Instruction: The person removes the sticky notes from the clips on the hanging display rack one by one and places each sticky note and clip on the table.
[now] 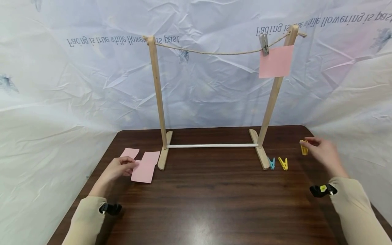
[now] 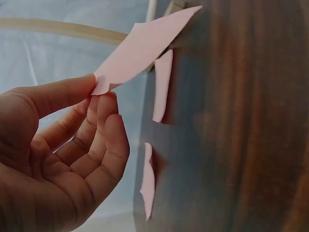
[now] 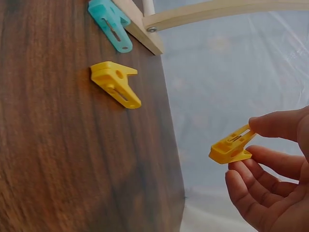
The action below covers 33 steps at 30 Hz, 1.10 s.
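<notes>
A pink note (image 1: 144, 173) is being pinched by the left fingers (image 2: 114, 140), a yellow peg (image 3: 229, 150) by the right fingers (image 3: 280, 124), slipping being risked by the note's corner-only hold.

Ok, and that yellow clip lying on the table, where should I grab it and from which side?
Probably pinch the yellow clip across its two handles: it lies with them spread apart, pointing away from you. Coming from above and the right looks best, since the blue clip and the stand's foot are on its left.
</notes>
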Motion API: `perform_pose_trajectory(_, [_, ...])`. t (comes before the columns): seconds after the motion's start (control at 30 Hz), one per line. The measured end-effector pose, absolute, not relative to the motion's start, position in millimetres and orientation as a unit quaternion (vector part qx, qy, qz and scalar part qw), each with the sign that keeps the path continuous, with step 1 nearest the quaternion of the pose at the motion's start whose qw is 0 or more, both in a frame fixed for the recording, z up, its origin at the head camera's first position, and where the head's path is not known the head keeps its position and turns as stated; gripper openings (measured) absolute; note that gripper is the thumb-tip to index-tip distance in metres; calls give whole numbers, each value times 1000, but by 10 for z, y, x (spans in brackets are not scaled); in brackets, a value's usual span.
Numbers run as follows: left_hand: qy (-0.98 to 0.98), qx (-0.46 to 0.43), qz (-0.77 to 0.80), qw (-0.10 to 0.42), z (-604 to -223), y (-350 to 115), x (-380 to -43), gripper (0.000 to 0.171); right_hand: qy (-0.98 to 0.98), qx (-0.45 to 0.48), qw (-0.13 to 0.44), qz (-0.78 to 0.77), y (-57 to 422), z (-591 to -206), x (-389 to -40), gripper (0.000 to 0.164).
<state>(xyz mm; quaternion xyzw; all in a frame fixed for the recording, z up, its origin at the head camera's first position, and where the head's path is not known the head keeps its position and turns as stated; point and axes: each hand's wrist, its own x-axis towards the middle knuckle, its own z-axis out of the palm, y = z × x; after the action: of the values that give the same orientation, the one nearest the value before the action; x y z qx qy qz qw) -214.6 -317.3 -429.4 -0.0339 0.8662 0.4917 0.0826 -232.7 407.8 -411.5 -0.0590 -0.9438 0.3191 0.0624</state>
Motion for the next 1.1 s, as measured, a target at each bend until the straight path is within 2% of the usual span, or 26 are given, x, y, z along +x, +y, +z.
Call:
perform_pose_trajectory(0.2, [865, -27, 492, 97, -4391, -3163, -2147, 24, -955, -42, 23, 292, 4095, -4160, -2337, 70])
perform_pose_trajectory(0.43, [874, -21, 472, 113, -4460, -3186, -2145, 24, -959, -20, -31, 281, 4059, -4214, -2336, 70])
perform_pose_trajectory(0.93, [897, -26, 424, 120, -4520, -3134, -2160, 26, -951, -27, -87, 295, 4014, -4388, -2328, 59])
perform_pose_trajectory(1.1, [906, -24, 404, 120, -4532, -3132, -2172, 26, -950, -29, -89, 298, 3999, -4419, -2355, 57])
